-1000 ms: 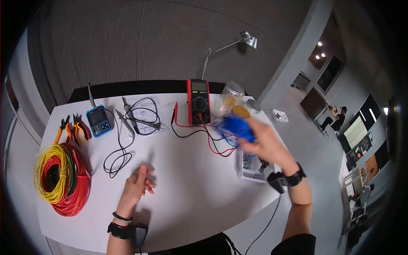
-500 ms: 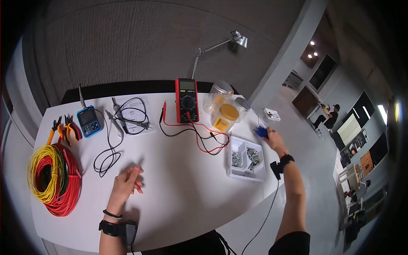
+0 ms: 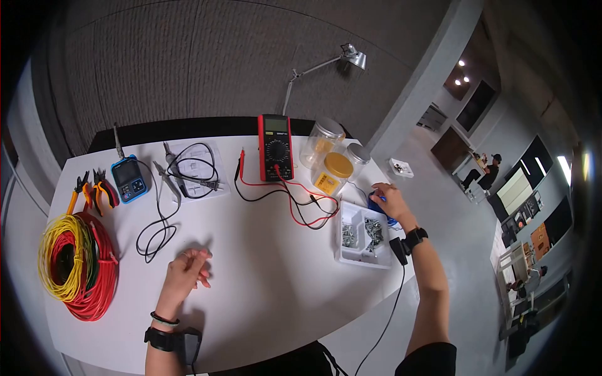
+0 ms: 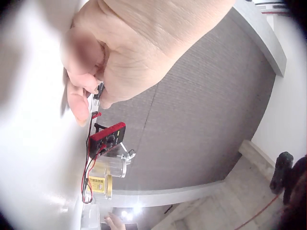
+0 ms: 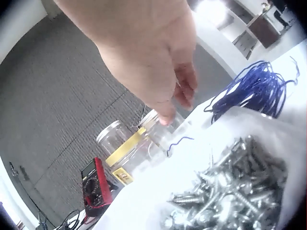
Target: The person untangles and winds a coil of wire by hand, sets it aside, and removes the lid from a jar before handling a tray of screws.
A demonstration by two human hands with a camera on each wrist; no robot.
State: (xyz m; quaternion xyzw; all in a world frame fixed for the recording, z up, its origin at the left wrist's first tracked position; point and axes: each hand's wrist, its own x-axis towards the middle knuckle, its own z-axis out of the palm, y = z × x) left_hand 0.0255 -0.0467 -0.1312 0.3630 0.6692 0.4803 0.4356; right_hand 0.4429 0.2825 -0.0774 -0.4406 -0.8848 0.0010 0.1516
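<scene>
A bundle of blue wire lies on the table's right side, beside the white compartment tray. My right hand is above the bundle in the head view; in the right wrist view the hand holds nothing, its fingers relaxed and apart from the wire. Screws fill a tray compartment. My left hand rests on the white table, fingers loosely curled with nothing in them; the left wrist view shows that hand close up.
Behind the tray stand clear jars, one with a yellow lid. A red multimeter with leads is at the back middle. Left are a blue-edged device, orange-handled pliers and yellow and red wire coils. A lamp stands behind.
The blue wire, held in my right hand earlier, was carried right past the jars and now lies beside the tray, released. My left hand has stayed in place.
</scene>
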